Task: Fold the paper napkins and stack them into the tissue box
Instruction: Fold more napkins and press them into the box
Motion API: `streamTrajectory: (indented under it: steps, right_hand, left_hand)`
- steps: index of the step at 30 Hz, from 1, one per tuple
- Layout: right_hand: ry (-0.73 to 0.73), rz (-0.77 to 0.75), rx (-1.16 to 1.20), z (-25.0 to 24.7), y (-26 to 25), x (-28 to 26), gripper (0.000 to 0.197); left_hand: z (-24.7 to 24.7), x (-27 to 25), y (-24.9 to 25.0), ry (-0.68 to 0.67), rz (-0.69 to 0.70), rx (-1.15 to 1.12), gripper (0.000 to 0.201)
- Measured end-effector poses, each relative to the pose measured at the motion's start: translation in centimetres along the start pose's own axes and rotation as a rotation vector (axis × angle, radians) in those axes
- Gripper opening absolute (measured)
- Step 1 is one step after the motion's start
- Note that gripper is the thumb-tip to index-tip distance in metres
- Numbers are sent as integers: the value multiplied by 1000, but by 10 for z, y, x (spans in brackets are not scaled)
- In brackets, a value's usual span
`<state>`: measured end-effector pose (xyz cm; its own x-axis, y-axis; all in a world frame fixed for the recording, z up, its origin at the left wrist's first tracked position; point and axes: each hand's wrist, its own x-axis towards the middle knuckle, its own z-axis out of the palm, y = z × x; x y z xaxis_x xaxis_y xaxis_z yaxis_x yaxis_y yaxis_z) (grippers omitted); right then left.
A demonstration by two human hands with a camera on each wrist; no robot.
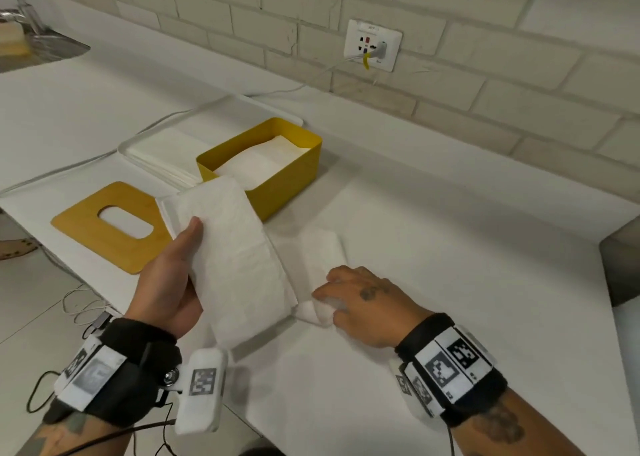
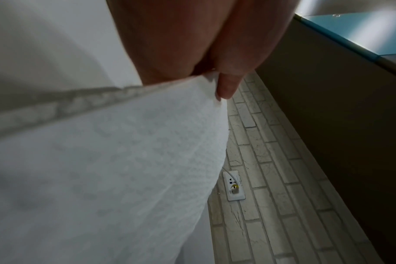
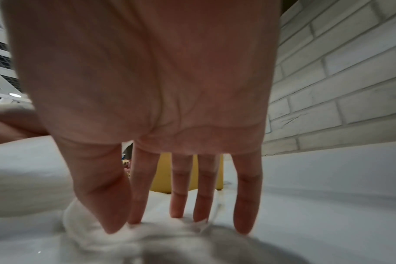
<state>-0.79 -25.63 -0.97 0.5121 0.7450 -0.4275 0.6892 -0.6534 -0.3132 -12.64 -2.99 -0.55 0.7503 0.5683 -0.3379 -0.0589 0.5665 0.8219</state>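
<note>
While the left hand (image 1: 169, 279) holds a folded paper napkin (image 1: 239, 265) raised above the desk (image 1: 450, 247), thumb on its top face and fingers curled beneath, the right hand (image 1: 363, 303) lies palm down just beside the napkin's near end, its fingers fairly straight and its fingertips (image 3: 176, 212) pressing on a second, crumpled napkin (image 1: 318, 275) that rests on the desk. The yellow tissue box (image 1: 277, 185) stands open just beyond the held napkin, with folded white napkins (image 1: 263, 161) stacked inside it. Against the box's far left side sits a white tray (image 1: 145, 143) carrying a pile of flat napkins. Left of the box, near the desk edge, lies the box's wooden lid (image 1: 86, 223) with its oval slot, flat on the desk. On the brick wall behind the box is a wall socket (image 1: 374, 45) with a plugged-in white cable trailing down toward the tray.
</note>
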Motion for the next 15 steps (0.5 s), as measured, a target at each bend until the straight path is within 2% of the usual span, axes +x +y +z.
streamTrajectory:
  steps: [7, 11, 13, 15]
  right_hand:
    - [39, 190, 156, 11, 58, -76, 43]
    - [61, 281, 284, 14, 77, -102, 31]
    - [132, 329, 348, 8, 80, -106, 24]
    - [287, 392, 419, -2, 79, -100, 22]
  left_hand:
    - [4, 7, -9, -53, -50, 16, 38]
    - [16, 8, -17, -106, -104, 43, 37]
    - [24, 8, -21, -139, -129, 51, 37]
    - [31, 7, -24, -167, -143, 58, 37]
